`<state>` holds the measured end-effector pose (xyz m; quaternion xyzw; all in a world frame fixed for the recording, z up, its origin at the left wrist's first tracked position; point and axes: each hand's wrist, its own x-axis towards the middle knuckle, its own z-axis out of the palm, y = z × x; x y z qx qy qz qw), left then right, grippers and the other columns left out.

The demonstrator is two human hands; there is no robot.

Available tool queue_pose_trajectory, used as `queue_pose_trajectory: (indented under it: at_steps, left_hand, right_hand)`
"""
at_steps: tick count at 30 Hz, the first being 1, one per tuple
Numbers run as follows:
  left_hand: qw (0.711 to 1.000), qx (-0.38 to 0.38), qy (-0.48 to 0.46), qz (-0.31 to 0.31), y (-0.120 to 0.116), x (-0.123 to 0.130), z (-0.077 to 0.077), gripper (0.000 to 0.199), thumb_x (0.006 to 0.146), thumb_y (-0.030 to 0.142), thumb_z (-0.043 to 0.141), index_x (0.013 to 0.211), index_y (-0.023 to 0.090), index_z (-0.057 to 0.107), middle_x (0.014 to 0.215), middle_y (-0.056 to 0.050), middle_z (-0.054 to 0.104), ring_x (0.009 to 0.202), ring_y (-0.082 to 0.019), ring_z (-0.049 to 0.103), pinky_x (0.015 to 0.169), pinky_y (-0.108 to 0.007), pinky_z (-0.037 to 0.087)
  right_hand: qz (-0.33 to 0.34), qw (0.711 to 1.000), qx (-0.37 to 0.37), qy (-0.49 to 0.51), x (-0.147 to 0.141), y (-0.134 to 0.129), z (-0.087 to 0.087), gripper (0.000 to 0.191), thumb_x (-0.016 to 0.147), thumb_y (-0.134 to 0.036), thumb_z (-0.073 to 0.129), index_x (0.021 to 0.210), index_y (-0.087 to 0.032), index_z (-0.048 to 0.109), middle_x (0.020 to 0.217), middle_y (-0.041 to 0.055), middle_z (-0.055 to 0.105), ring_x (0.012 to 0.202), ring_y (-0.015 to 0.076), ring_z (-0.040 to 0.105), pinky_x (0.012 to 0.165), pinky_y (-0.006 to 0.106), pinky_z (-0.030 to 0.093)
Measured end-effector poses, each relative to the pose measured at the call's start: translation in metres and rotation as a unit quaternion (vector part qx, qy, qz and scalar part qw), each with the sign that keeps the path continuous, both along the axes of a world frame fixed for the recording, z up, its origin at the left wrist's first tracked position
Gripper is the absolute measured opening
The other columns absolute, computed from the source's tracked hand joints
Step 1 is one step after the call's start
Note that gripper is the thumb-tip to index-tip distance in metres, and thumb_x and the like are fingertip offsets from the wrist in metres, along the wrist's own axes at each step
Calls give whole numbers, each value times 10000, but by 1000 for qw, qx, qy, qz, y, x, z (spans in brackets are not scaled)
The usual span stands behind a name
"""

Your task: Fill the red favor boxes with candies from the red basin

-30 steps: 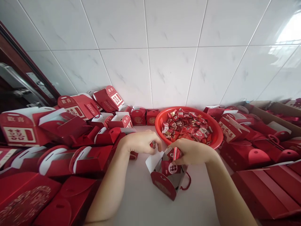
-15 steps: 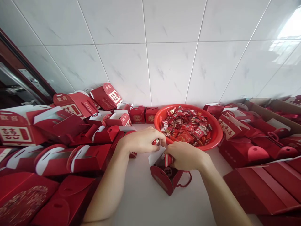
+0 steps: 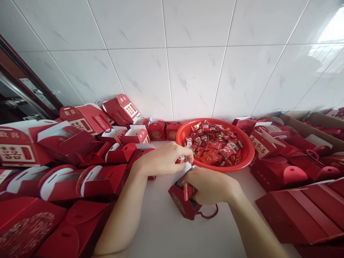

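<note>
So the little red gift box (image 3: 180,202) sits just below the middle of the frame, open at the top, a red cord (image 3: 211,216) looping off its right side. Its near panel slants from the left down to the lower right, but I can't really tell the long axis because the right hand (image 3: 211,184) covers most of it. That's the nearer hand by far: it's right over the box's upper right, fingers curled down into the opening, pinched around a red wrapped packet (image 3: 188,191). The left hand (image 3: 166,159) is farther off, above and a bit left of the box, so the box lies below it; its fingers are loosely curled, nearly closed, with a small wrapped piece (image 3: 180,159) peeking out. Just above the hands, right of centre, there's an orange-red basket (image 3: 248,159) full of wrapped sweets (image 3: 215,145). More red boxes (image 3: 109,184) crowd the left side, others (image 3: 279,175) the right, with pale wall tiles (image 3: 196,79) up top.
</note>
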<state>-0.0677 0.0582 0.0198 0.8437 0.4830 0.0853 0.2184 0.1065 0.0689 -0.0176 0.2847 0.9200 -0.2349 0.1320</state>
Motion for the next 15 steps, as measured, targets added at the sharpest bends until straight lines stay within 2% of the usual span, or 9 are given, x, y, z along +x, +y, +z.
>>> queue_pose_trajectory:
  at_steps: [3,8,13,15]
  left_hand:
    - [1000,-8,-1,2,-1,-2,0,161,857,165,528,890,214,678,879,26,716,771,-143,618,683,-249,394]
    - [1000,-11,-6,-16,-2,-3,1,151,848,150,542,878,210,677,884,37,719,770,-129,619,689,-237,394]
    - [999,-9,-4,-33,-1,-1,1,155,845,129,538,877,197,673,869,36,717,757,-123,616,681,-238,389]
    - [999,-7,-9,-34,-1,-1,1,147,849,141,536,870,197,670,881,33,718,756,-125,614,681,-242,393]
  right_hand:
    - [4,999,-18,-26,-9,-1,-2,173,639,-99,547,667,-211,417,761,20,574,584,141,488,430,235,296]
    - [35,995,-70,-55,-16,7,-9,217,611,-133,568,606,-213,366,606,-30,482,492,123,446,417,232,297]
    - [71,990,-92,-80,-17,12,-13,200,705,-192,578,582,-205,421,556,-27,476,498,137,463,459,251,337]
    - [87,991,-98,-41,-14,15,-12,168,728,-193,596,617,-198,470,589,-27,505,538,136,484,498,250,366]
